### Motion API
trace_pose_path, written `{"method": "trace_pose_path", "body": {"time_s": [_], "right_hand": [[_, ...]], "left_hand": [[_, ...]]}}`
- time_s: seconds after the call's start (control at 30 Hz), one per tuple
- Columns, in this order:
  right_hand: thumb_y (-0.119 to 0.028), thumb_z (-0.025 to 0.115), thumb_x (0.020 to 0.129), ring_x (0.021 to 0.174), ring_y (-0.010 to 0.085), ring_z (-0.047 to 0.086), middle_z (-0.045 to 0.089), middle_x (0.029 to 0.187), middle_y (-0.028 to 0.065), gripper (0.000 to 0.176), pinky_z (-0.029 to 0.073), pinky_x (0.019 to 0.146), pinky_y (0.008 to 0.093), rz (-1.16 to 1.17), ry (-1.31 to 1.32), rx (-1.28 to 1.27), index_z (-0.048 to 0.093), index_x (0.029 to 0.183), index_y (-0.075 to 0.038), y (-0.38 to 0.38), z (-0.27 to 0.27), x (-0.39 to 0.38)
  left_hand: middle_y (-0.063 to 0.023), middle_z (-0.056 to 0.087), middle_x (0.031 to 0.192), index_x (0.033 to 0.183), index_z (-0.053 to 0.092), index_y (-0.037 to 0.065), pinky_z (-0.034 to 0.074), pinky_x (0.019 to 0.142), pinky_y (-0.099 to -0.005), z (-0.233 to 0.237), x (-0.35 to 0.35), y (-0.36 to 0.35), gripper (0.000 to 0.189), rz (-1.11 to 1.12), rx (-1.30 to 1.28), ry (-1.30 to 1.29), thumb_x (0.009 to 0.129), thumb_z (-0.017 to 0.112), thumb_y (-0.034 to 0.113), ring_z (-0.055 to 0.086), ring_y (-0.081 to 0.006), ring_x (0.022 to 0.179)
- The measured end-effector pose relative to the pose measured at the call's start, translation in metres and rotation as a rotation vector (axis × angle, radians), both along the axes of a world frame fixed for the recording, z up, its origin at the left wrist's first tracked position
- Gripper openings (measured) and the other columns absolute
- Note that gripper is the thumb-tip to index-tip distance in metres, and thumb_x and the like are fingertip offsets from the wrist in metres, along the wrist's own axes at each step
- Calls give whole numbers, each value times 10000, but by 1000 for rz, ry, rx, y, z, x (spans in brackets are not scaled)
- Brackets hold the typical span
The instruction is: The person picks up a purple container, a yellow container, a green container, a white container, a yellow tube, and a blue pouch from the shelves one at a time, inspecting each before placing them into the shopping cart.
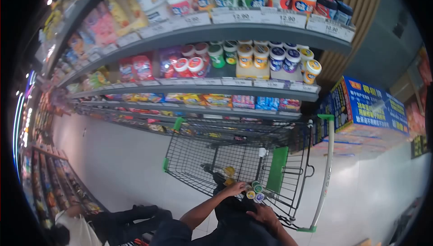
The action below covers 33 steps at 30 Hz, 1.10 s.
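Several small round tubs with coloured lids, like the gum tubs on the shelf, are bunched in front of my body. Among them are a green-lidded tub (257, 187), a yellow one (251, 194) and a purple one (259, 197). My left hand (234, 188) is closed around the bunch from its left side. Just below the purple tub is my right hand (267, 215), thumb and finger apart, fingertips right at the tub's lower edge. A wire shopping cart (216, 149) with green corners stands directly beyond both hands.
Shelves (270, 17) of gum tubs and bagged sweets rise behind the cart. The cart handle (325, 178) is to the right, near a blue printed carton display (374, 104). At lower left, a person (83, 225) sits or crouches beside a low snack rack (54, 183).
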State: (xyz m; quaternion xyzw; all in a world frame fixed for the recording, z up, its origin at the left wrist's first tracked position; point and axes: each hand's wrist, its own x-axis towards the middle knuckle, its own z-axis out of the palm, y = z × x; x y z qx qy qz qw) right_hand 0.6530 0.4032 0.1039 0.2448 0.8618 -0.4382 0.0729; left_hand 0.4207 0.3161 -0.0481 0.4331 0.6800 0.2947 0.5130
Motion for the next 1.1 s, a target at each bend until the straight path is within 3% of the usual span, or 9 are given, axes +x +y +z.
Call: {"method": "trace_pose_path", "body": {"time_s": [0.13,0.2,0.3,0.33,0.57,0.73,0.8,0.97,1.1], "right_hand": [[-536,630,843,1023,427,618,641,1127,248,663,502,889,477,81,-131,-52,536,1284,-50,-1,-22,3],[-532,635,837,1083,408,597,624,1179,238,655,484,933,458,57,-166,-120,547,1271,-48,-2,-25,3],[-554,631,834,1080,393,603,633,1163,231,659,483,934,446,103,-207,-114,567,1247,-44,-3,-42,1],[-560,653,814,962,389,649,678,1048,220,663,506,863,444,108,-143,-76,585,1188,-16,-4,-47,3],[-536,668,828,1015,381,630,667,1063,207,613,496,881,440,96,-9,-178,588,1185,-44,-5,-74,13],[-443,661,854,999,373,634,672,1060,181,453,502,862,435,167,11,-138,620,1150,-103,-3,-22,4],[-429,639,862,979,363,641,680,1047,164,403,509,854,436,169,-142,-114,641,1142,-140,-7,-7,0],[-451,616,872,961,344,652,690,999,147,383,518,845,442,219,-41,46,658,1149,-190,-17,-35,9],[-513,571,889,1004,361,649,682,1100,132,413,514,892,454,232,-89,111,630,1215,-266,-26,-27,9]], "left_hand": [[-187,696,896,1075,633,51,529,758,-438,51,-24,-65,325,131,-8,324,951,519,329,682,-338,853],[-153,692,810,900,651,66,519,714,-451,81,-28,-88,259,181,-111,766,932,525,289,678,-336,800],[-116,683,726,805,653,81,492,696,-445,85,-30,-110,239,159,-58,905,904,530,260,673,-316,730],[-95,674,670,789,661,91,458,708,-458,76,-26,-114,239,178,38,1019,885,533,268,662,-318,699],[-94,705,813,840,679,148,405,786,-536,60,-27,-115,322,112,-121,928,920,493,398,661,-328,830],[-81,719,920,961,715,183,394,883,-558,65,-33,-114,406,47,-231,817,914,490,517,663,-331,939],[-84,720,934,969,716,180,396,890,-557,63,-35,-119,424,33,-199,798,912,488,533,660,-337,946],[-88,716,1007,979,721,166,399,921,-540,77,-41,-132,479,-30,-145,675,897,493,579,638,-351,1007],[-90,706,1004,961,723,141,390,948,-514,80,-41,-143,501,-21,-24,636,893,500,584,608,-343,1046]]}}
